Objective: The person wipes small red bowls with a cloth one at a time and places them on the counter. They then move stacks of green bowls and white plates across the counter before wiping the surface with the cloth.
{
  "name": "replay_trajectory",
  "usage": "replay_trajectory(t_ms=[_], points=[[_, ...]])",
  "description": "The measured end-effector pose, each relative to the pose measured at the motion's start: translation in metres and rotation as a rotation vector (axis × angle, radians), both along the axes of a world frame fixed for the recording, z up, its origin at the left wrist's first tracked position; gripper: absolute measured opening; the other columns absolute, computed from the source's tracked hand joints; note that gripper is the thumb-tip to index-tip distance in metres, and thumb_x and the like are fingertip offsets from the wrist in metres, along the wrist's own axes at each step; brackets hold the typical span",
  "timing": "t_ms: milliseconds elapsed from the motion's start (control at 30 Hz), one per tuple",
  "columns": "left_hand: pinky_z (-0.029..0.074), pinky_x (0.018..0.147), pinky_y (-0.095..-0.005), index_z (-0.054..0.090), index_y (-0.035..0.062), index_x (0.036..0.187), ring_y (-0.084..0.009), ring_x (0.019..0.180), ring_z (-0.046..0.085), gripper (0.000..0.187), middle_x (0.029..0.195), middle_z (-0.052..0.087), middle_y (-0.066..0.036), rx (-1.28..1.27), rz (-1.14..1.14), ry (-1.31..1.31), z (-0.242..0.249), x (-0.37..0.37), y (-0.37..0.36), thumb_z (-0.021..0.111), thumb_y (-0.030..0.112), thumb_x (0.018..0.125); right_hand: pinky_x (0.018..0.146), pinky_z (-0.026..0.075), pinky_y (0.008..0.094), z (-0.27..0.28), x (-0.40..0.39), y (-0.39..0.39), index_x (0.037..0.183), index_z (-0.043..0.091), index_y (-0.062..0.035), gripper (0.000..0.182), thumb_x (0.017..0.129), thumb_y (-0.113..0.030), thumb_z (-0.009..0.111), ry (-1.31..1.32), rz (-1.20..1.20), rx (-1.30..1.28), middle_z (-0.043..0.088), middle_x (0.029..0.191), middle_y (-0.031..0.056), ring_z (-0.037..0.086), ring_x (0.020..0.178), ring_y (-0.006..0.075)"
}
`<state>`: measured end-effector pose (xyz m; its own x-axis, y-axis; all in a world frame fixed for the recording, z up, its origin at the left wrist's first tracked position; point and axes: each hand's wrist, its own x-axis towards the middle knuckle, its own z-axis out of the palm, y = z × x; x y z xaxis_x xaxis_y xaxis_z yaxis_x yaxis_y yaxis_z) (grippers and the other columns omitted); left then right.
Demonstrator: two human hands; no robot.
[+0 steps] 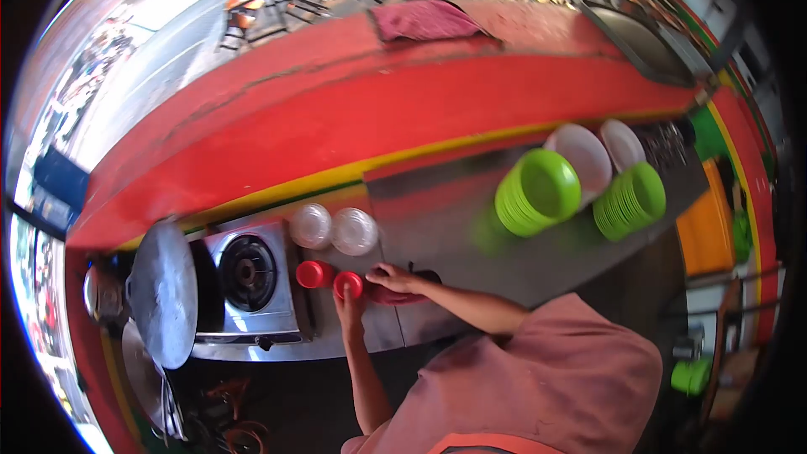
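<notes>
My left hand is wrapped around a red-capped jar on the steel worktop. My right hand lies curled over a dark red thing beside it; I cannot tell whether it grips. A second red cap stands just left. No writing is readable. Beyond sit two clear lids, a burner further left, and green plates far right.

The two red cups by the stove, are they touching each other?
Apart. The head view shows a strip of grey counter between the left red cup and the right red cup, which the left hand grips.
</notes>
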<state>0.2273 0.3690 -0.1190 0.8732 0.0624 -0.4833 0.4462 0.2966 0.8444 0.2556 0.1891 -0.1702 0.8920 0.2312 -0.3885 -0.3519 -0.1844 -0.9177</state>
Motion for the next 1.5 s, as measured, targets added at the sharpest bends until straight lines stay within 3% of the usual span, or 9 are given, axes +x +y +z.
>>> replay_trajectory(t_ms=[167, 467, 667, 700, 1000, 1200, 1267, 1367, 1500], points=[[0.040, 0.102, -0.0506, 0.032, 0.0079, 0.143, -0.0395, 0.125, 0.052, 0.085, 0.143, 0.041, -0.015, 0.126, 0.194, 0.237, 0.003, -0.017, -0.003, 0.063, 0.062, 0.084, 0.097, 0.046, 0.0329, 0.015, -0.047, -0.082, 0.124, 0.059, -0.0018, 0.050, 0.092, -0.040, 0.065, -0.129, -0.261, -0.108, 0.066, 0.115, 0.0145, 0.061, 0.110, 0.0223], [0.045, 0.085, -0.0420, 0.041, 0.0007, 0.123, -0.0260, 0.096, 0.056, 0.048, 0.117, 0.053, -0.015, 0.404, 0.581, 0.241, -0.029, -0.064, -0.032, 0.061, 0.030, 0.091, 0.065, 0.049, 0.0255, 0.005, -0.160, -0.237, 0.119, 0.061, -0.0058, 0.039, 0.098, -0.038, 0.056, 0.096, -0.794, -0.109, 0.070, 0.097, 0.0043, 0.063, 0.076, 0.0107], [0.046, 0.086, -0.0359, 0.049, 0.0085, 0.124, -0.0220, 0.103, 0.058, 0.041, 0.116, 0.058, -0.008, 0.078, -0.067, -0.021, -0.001, -0.031, -0.127, 0.058, 0.035, 0.094, 0.090, 0.050, 0.0420, 0.020, -0.178, -0.309, 0.144, 0.039, -0.0117, 0.076, 0.091, -0.066, 0.047, 0.157, -1.416, 0.386, 0.056, 0.128, 0.0124, 0.057, 0.111, 0.0252], [0.047, 0.086, -0.0365, 0.048, 0.0102, 0.129, -0.0228, 0.105, 0.059, 0.045, 0.120, 0.058, -0.009, 0.036, -0.230, 0.011, 0.006, -0.018, -0.145, 0.058, 0.038, 0.095, 0.102, 0.040, 0.0543, 0.023, -0.175, -0.320, 0.149, 0.031, -0.0146, 0.083, 0.089, -0.072, 0.042, 0.147, -1.393, 0.442, 0.042, 0.143, 0.0138, 0.045, 0.127, 0.0304], [0.027, 0.111, -0.0529, 0.024, 0.0189, 0.154, -0.0316, 0.138, 0.036, 0.081, 0.153, 0.033, -0.015, -0.068, -0.849, 0.086, 0.032, 0.055, -0.334, 0.038, 0.070, 0.092, 0.109, 0.024, 0.0635, 0.043, -0.134, -0.406, 0.153, 0.022, -0.0224, 0.089, 0.086, -0.080, 0.035, 0.125, -1.103, 0.579, 0.023, 0.157, 0.0077, 0.024, 0.144, 0.0301], [0.030, 0.109, -0.0593, 0.025, 0.0210, 0.154, -0.0330, 0.140, 0.035, 0.090, 0.154, 0.033, -0.013, -0.248, -0.948, 0.233, 0.033, 0.066, -0.412, 0.036, 0.079, 0.086, 0.095, 0.050, 0.0434, 0.033, -0.122, -0.424, 0.142, 0.043, -0.0127, 0.057, 0.099, -0.050, 0.046, -0.047, -0.965, 0.786, 0.053, 0.137, 0.0055, 0.054, 0.123, 0.0218], [0.026, 0.109, -0.0630, 0.023, 0.0202, 0.155, -0.0350, 0.143, 0.029, 0.099, 0.158, 0.027, -0.012, -0.570, -1.018, 0.217, 0.027, 0.066, -0.424, 0.038, 0.085, 0.081, 0.093, 0.052, 0.0409, 0.038, -0.116, -0.426, 0.141, 0.043, -0.0110, 0.056, 0.099, -0.047, 0.048, 0.055, -1.039, 0.800, 0.053, 0.136, 0.0056, 0.055, 0.121, 0.0201], [0.031, 0.104, -0.0660, 0.026, 0.0213, 0.154, -0.0343, 0.140, 0.033, 0.103, 0.157, 0.030, -0.011, -0.449, -0.956, 0.193, 0.030, 0.064, -0.427, 0.036, 0.089, 0.078, 0.093, 0.052, 0.0378, 0.030, -0.116, -0.430, 0.143, 0.040, -0.0112, 0.055, 0.099, -0.045, 0.049, 0.109, -1.053, 0.813, 0.053, 0.134, 0.0046, 0.056, 0.119, 0.0177], [0.053, 0.090, -0.0493, 0.037, 0.0185, 0.148, -0.0265, 0.122, 0.057, 0.083, 0.141, 0.050, -0.009, -0.275, -0.789, 0.240, -0.021, 0.065, -0.431, 0.028, 0.077, 0.090, 0.093, 0.052, 0.0372, 0.043, -0.112, -0.424, 0.143, 0.040, -0.0105, 0.054, 0.100, -0.040, 0.051, 0.052, -0.984, 0.802, 0.055, 0.132, 0.0051, 0.056, 0.118, 0.0169]])
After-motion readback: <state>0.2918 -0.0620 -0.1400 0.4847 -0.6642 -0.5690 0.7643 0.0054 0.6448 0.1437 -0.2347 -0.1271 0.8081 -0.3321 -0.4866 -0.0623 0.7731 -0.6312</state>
